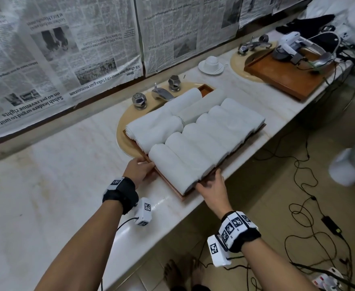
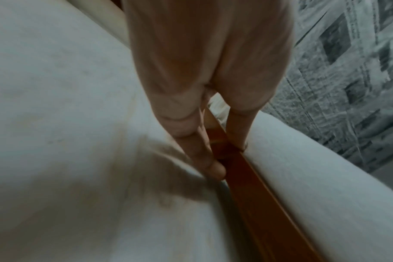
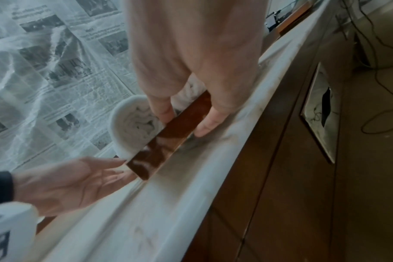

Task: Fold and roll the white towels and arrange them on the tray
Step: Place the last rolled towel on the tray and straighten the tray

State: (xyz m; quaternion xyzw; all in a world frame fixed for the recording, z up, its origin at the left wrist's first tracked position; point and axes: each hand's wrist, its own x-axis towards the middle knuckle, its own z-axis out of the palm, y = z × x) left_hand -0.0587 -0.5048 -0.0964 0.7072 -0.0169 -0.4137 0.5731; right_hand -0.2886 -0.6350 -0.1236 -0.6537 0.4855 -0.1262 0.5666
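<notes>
A wooden tray [image 1: 173,189] sits over a sink on the marble counter, packed with several rolled white towels [image 1: 193,148] in two rows. My left hand [image 1: 141,168] is at the tray's near-left side. In the left wrist view my left hand [image 2: 228,157] pinches the tray rim [image 2: 247,177], thumb against a towel roll [image 2: 314,186]. My right hand [image 1: 211,183] grips the near edge. In the right wrist view my right hand [image 3: 184,122] has its thumb inside the tray rim [image 3: 159,150] and its fingers outside, beside a towel roll's end [image 3: 135,124]. My left hand [image 3: 123,167] touches the tray's corner.
The beige sink basin [image 1: 126,127] and faucet [image 1: 162,93] lie under and behind the tray. A cup on a saucer [image 1: 211,64] stands further back. A second wooden tray [image 1: 294,80] at the right holds a headset. Cables [image 1: 309,206] trail over the floor. Newspaper covers the wall.
</notes>
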